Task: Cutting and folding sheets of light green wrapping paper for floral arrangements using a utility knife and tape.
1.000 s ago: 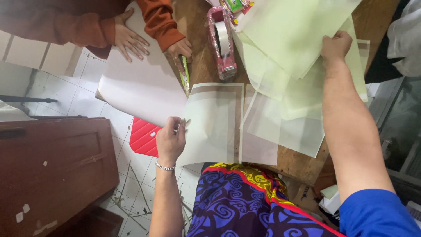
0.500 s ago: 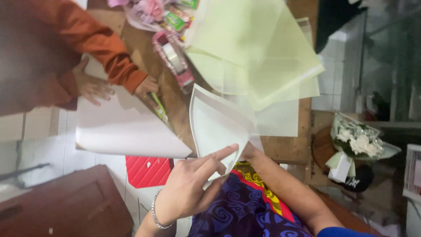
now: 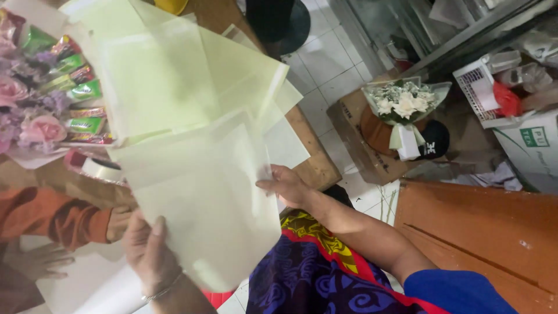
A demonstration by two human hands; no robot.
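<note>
While both hands are busy with paper, the count of each thing is as follows.

Held sheet: one pale green translucent wrapping sheet [image 3: 203, 215], lifted above the lap and in front of the table edge, its lower corner hanging down.
Left hand: the left hand [image 3: 148, 250] is closed on the left lower edge of the held sheet, thumb on top; one thin bracelet [image 3: 160, 291] sits at the wrist.
Right hand: the right hand [image 3: 289, 185] pinches the right edge of the same sheet, fingers bent around the border.
Other sheets: a loose pile of pale green paper sheets [image 3: 168, 75] lies on the brown wooden table [image 3: 317, 166]; at least four overlap, the exact number I cannot tell.
Flowers on table: one bouquet of pink and purple roses with green snack packets [image 3: 46, 93] at the left, touching the pile.
Tape: one roll of clear tape in a pink dispenser [image 3: 99, 170], just below that bouquet.
Other person: two hands with orange sleeves [image 3: 52, 218] at the left; one hand rests on one large white paper sheet [image 3: 81, 279].
Floor: one bouquet of white flowers [image 3: 404, 107] on one brown cardboard box [image 3: 363, 145], and one black cap [image 3: 435, 139] just beside it.
Clothing: one patterned purple, red and yellow cloth [image 3: 314, 267] over the lap.
</note>
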